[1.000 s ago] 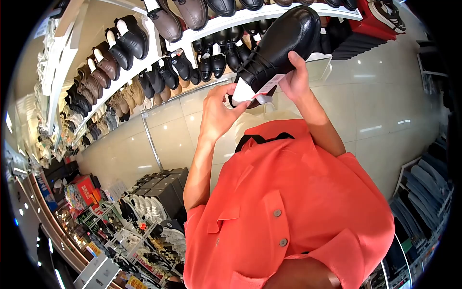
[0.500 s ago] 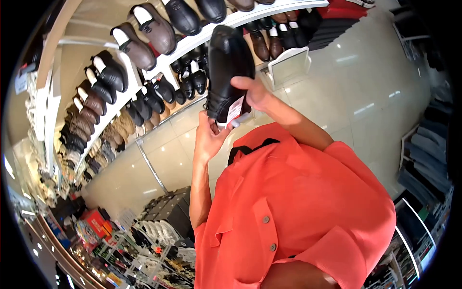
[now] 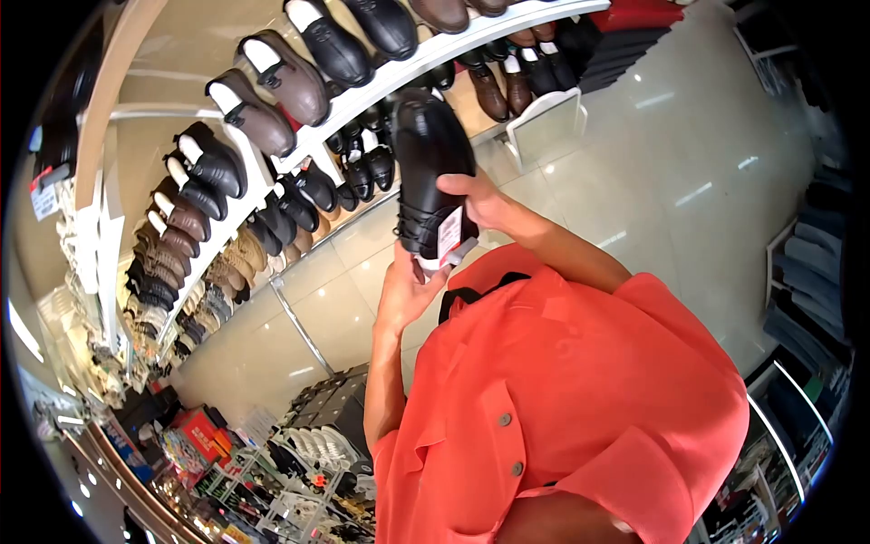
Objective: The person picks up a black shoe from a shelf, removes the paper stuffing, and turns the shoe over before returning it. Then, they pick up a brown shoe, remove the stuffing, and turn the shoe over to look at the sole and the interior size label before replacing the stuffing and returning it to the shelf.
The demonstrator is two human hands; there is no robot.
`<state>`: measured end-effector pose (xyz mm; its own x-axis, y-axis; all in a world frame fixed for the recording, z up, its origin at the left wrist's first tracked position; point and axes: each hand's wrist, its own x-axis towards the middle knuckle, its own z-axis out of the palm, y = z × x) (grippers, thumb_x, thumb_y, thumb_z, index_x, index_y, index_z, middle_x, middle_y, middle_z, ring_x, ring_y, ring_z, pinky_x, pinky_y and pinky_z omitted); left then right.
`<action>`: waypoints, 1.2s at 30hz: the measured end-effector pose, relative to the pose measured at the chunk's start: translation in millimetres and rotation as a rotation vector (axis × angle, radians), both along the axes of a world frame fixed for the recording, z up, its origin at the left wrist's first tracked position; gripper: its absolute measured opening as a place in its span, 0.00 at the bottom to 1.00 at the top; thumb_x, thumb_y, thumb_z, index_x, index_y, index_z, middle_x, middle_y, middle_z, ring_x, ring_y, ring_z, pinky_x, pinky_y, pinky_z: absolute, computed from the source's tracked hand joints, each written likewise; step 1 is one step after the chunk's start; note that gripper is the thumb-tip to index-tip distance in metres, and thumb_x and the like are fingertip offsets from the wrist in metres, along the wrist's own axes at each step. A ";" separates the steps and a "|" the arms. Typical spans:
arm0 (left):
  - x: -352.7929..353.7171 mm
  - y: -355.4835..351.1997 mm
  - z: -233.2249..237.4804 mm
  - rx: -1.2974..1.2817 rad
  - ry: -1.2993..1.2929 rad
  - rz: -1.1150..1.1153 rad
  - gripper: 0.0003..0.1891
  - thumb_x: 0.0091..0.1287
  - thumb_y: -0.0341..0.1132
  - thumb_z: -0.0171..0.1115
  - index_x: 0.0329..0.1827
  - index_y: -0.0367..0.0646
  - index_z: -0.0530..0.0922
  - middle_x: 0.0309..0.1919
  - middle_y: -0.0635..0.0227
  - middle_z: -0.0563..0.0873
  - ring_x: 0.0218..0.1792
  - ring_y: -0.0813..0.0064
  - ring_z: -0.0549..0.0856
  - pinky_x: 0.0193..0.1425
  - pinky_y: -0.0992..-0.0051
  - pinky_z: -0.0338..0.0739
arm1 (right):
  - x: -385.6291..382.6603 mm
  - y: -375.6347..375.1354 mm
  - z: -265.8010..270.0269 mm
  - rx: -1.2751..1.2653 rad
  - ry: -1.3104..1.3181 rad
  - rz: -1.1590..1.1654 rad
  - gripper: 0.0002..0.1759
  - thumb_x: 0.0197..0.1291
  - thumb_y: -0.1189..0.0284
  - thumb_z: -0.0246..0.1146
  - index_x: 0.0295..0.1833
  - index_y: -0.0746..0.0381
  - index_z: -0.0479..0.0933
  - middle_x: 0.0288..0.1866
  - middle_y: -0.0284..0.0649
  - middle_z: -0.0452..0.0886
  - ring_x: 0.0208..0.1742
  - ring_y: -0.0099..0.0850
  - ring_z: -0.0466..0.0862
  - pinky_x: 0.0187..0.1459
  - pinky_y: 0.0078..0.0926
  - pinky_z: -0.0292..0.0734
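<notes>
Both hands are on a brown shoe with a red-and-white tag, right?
No: the shoe is black, not brown. The head view shows the left hand and right hand both on it, with the red-and-white tag attached.

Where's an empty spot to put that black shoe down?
The white stand beside the brown shoes looks bare, and so do the shiny floor tiles past it. The shelves are packed with shoes; no clear gap shows for the black shoe.
</notes>
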<state>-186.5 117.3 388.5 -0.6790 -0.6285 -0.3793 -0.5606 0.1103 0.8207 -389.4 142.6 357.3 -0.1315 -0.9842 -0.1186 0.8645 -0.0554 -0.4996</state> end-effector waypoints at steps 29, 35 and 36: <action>13.9 -7.4 35.5 -0.060 0.833 0.868 0.31 0.65 0.43 0.56 0.67 0.37 0.61 0.58 0.49 0.77 0.34 0.78 0.82 0.26 0.83 0.74 | -25.9 8.4 14.8 -0.163 -0.254 -0.057 0.55 0.57 0.33 0.51 0.75 0.66 0.53 0.69 0.59 0.66 0.68 0.49 0.70 0.69 0.52 0.65; 33.9 -2.7 31.2 0.125 0.883 0.860 0.34 0.67 0.48 0.56 0.71 0.39 0.59 0.60 0.49 0.76 0.37 0.74 0.82 0.32 0.79 0.76 | -21.8 9.2 27.0 -0.185 -0.469 -0.036 0.57 0.56 0.31 0.49 0.75 0.66 0.52 0.70 0.60 0.64 0.70 0.51 0.68 0.69 0.56 0.64; 34.3 -0.9 30.6 0.130 0.879 0.852 0.34 0.67 0.48 0.56 0.71 0.39 0.59 0.60 0.49 0.76 0.37 0.74 0.82 0.32 0.79 0.76 | -22.2 8.1 27.1 -0.197 -0.465 -0.016 0.57 0.55 0.30 0.49 0.75 0.66 0.53 0.70 0.60 0.63 0.70 0.51 0.68 0.69 0.58 0.63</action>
<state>-152.2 116.4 419.1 -0.1266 -0.9875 -0.0936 0.3349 -0.1314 0.9330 -411.6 150.7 384.4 -0.1238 -0.9921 0.0201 0.9914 -0.1245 -0.0401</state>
